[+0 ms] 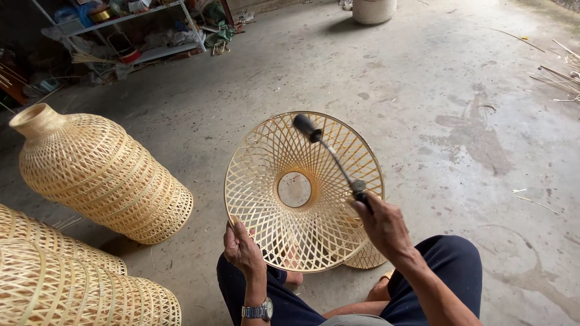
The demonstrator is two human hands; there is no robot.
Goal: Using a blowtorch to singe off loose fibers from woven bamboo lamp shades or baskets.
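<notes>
Down on the concrete floor (423, 121), a person sits with a woven bamboo lampshade (304, 192) propped up between the knees, open mouth facing the camera so you look straight into the lattice and the round hole at its centre. The left hand (243, 246) is closed around the rim at about 7 o'clock, thumb over the edge, steadying the whole thing. The right hand (384, 224) is wrapped tight around the grip of a black gas torch (332, 160) at roughly 4 o'clock, with the long neck angling up to 12 o'clock, so the black head hovers just inside the top rim. Can't see any flame from here, so no idea if it's lit.

My take on doing this bit well: keep the torch head moving and never park it on one strip, since thin bamboo would probably scorch fast. Turning the shade with the rim hand seems better than chasing around with the torch, and keeping those fingers on the far side from the nozzle looks smart.

Around it: a tall bottle-shaped bamboo basket (99, 172) lies tilted at 9 o'clock, well apart from the shade, with two more woven pieces (72, 284) stacked at 8 o'clock. A cluttered metal shelf (130, 30) sits at 11 o'clock, a white bucket (374, 10) at 12, and loose bamboo strips (559, 75) at 2 o'clock.
</notes>
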